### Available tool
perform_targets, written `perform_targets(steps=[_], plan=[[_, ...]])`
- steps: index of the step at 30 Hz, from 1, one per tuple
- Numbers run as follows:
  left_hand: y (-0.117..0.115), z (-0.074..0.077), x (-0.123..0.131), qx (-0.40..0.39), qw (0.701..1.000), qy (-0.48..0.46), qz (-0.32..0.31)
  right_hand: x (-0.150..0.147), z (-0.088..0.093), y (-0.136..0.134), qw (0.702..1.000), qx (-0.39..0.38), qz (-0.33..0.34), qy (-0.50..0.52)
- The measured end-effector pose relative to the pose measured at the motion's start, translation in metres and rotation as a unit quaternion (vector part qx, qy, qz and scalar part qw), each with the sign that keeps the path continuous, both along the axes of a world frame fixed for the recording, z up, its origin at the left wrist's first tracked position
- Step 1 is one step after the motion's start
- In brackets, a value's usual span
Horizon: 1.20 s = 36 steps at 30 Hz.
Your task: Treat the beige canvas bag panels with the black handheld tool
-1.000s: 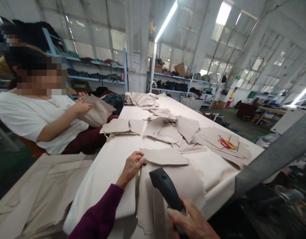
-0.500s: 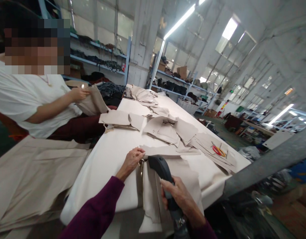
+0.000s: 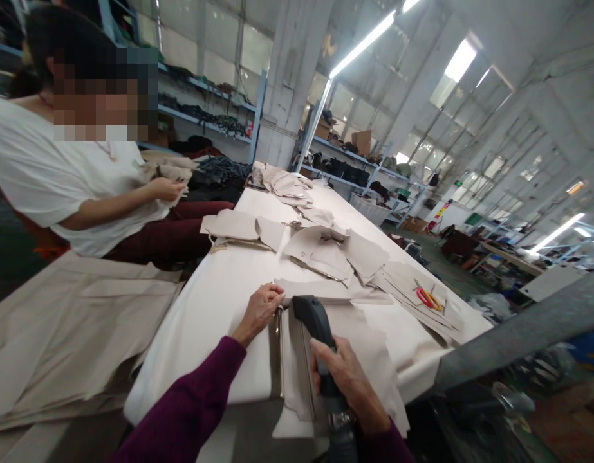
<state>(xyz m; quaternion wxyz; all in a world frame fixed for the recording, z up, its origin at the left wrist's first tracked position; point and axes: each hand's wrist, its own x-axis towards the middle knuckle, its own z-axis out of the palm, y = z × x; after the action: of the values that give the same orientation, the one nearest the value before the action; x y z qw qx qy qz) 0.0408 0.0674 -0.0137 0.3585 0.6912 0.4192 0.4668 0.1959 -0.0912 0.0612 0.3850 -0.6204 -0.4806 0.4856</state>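
My right hand (image 3: 347,373) is wrapped round the grip of a black handheld garment steamer (image 3: 315,316), with a hose running down from it. The steamer's head rests on or just over a beige fabric piece (image 3: 364,347) that hangs past the table's near edge. At the top left corner of that piece, my left hand (image 3: 260,308) pinches its edge, fingers closed. A metal zipper (image 3: 278,350) runs along the fabric's left side, below my left hand. Whether the steamer presses on the cloth I cannot tell.
More beige pieces (image 3: 320,251) lie across the white table (image 3: 239,283). Scissors with red and yellow handles (image 3: 428,298) rest at right. A co-worker (image 3: 84,180) sits at left holding beige fabric. Large beige panels (image 3: 84,321) are stacked nearby. A grey metal post (image 3: 519,315) crosses at right.
The view has shifted slightly, moving the scene to the right. My hands hold nearly the same place on the fabric. The co-worker's cloth is now gathered up closer to the body.
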Motion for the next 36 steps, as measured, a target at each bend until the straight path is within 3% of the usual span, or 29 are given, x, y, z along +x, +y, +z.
perform_targets(steps=[3, 7, 10, 13, 17, 20, 23, 25, 30, 33, 36], plan=[[0.004, -0.004, -0.001, -0.01, 0.999, 0.004, 0.046, 0.011, 0.012, -0.004, 0.999, 0.028, -0.012, 0.009], [-0.002, -0.001, 0.0, -0.006, 0.995, 0.001, 0.095, 0.032, 0.022, -0.032, 0.999, 0.029, -0.034, 0.009], [-0.025, 0.0, -0.003, 0.0, 0.984, -0.009, 0.175, 0.043, 0.018, -0.051, 0.999, -0.002, -0.052, -0.003], [-0.057, -0.002, -0.008, -0.029, 0.97, -0.014, 0.24, 0.05, 0.009, -0.06, 0.999, -0.022, -0.028, -0.002], [-0.08, 0.003, -0.011, -0.227, 0.959, -0.103, 0.134, 0.052, 0.0, -0.063, 1.0, -0.022, -0.003, 0.013], [-0.071, 0.014, -0.004, -0.381, 0.893, -0.23, 0.069, 0.049, -0.002, -0.068, 0.999, -0.009, -0.004, 0.035], [-0.053, 0.025, 0.008, -0.488, 0.826, -0.281, 0.026, 0.048, -0.002, -0.075, 1.0, 0.003, -0.013, 0.026], [-0.042, 0.029, 0.018, -0.497, 0.817, -0.291, 0.019, 0.049, -0.003, -0.079, 1.0, 0.011, -0.011, 0.012], [-0.029, 0.027, 0.039, -0.441, 0.837, -0.322, 0.038, 0.059, -0.006, -0.086, 1.0, 0.009, 0.007, -0.017], [-0.034, 0.018, 0.042, -0.398, 0.853, -0.336, 0.047, 0.066, -0.006, -0.092, 1.0, 0.007, 0.007, -0.009], [-0.049, 0.01, 0.036, -0.351, 0.868, -0.351, 0.017, 0.07, -0.002, -0.096, 1.0, 0.023, 0.012, 0.014]])
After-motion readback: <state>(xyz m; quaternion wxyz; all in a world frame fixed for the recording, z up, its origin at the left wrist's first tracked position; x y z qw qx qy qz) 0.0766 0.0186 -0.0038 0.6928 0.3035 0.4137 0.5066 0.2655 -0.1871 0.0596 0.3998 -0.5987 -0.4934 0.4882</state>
